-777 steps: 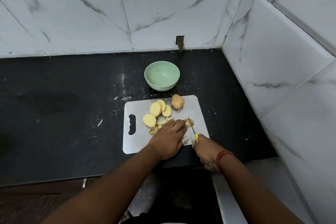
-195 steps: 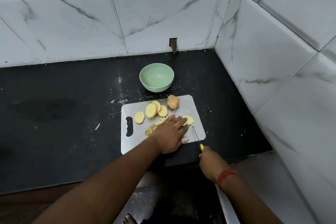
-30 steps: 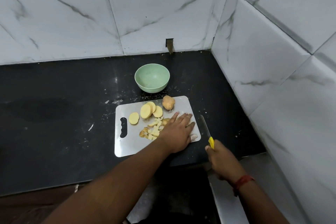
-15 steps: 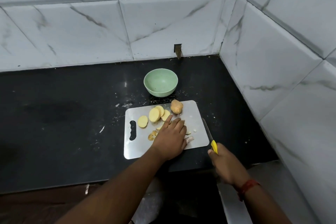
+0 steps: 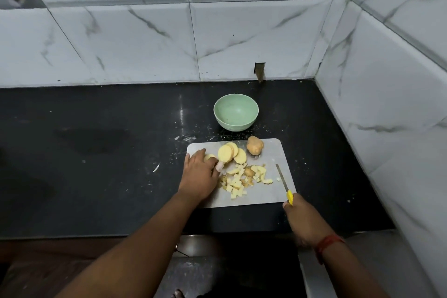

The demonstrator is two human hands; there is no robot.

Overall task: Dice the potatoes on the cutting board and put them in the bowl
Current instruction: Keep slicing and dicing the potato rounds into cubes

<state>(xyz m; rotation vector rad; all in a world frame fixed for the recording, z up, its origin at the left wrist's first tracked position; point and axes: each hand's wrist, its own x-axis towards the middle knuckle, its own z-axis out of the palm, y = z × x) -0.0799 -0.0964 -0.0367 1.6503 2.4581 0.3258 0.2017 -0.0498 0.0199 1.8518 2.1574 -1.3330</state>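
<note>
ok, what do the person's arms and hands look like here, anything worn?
Both forearms are bare, with no sleeves in view and no gloves. The right wrist carries a red thread band. The left hand and its wrist show no band, watch or ring that can be made out; the right hand shows no ring either, though its fingers are mostly hidden from this view.

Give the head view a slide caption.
Left hand reaches for potato slices; right hand holds knife beside diced pile.

White marbled wall tiles point(image 5: 242, 38), black countertop point(image 5: 96, 152), corner
</note>
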